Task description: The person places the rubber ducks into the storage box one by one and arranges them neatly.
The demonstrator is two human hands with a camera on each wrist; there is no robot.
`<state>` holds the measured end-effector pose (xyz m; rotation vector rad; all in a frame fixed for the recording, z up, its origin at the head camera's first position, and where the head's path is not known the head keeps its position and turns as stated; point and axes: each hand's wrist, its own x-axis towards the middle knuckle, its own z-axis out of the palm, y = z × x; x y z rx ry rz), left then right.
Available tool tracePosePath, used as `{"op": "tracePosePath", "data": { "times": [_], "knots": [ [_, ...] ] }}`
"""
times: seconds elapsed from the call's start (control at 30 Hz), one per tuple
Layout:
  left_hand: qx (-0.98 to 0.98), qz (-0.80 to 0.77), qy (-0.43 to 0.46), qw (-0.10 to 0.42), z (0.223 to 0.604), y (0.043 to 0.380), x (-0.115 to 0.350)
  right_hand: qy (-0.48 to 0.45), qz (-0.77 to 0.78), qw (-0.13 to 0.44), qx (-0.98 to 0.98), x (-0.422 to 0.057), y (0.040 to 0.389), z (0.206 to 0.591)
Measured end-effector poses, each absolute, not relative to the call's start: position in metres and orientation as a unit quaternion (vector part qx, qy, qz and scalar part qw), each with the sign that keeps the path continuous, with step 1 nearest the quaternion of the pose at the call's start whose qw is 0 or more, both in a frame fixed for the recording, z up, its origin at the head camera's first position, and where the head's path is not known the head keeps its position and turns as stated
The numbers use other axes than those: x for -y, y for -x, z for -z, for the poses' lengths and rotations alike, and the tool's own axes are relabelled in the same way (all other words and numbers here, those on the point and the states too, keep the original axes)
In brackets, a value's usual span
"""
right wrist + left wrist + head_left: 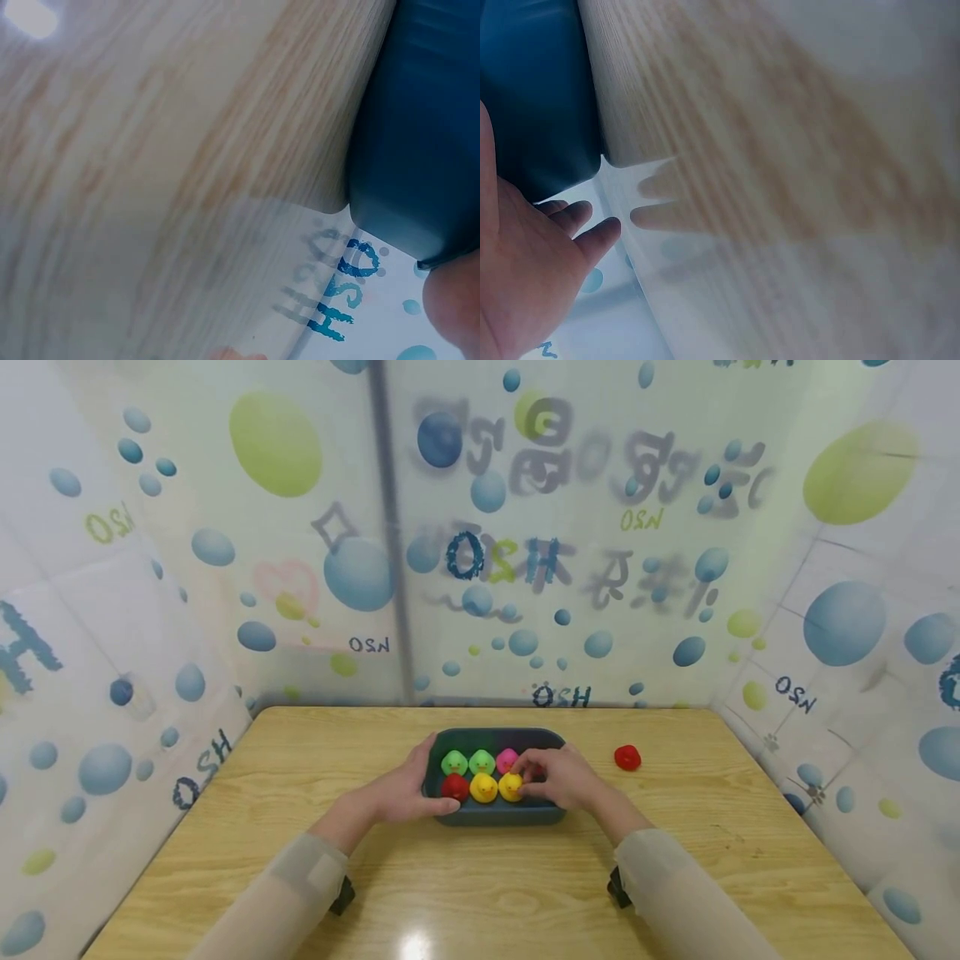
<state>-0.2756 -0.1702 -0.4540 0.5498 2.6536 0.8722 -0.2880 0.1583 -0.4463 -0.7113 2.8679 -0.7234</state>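
A dark blue-green plastic tub sits on the table, holding small rubber ducks in two rows. At the back are green ducks and a pink duck; in front are a red duck, a yellow duck and another yellow duck. My left hand holds the tub's left end, thumb at the front rim. With its thumb and forefinger, my right hand pinches the rightmost yellow duck. Something red shows partly beneath that hand. Both wrist views show the tub's side, not the ducks.
A single red duck lies on the wooden table, right of the tub. Patterned sheets with blue and green dots enclose the table's back and sides.
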Motion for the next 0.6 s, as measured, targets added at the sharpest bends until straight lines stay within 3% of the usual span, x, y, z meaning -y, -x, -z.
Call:
{"op": "tracePosePath", "data": {
  "times": [0.6],
  "knots": [
    [-0.921,-0.302,-0.197,0.145,0.4504,0.2721,0.1701,0.231,0.247,0.046,-0.940,-0.1577,0.2853,0.4440]
  ]
}}
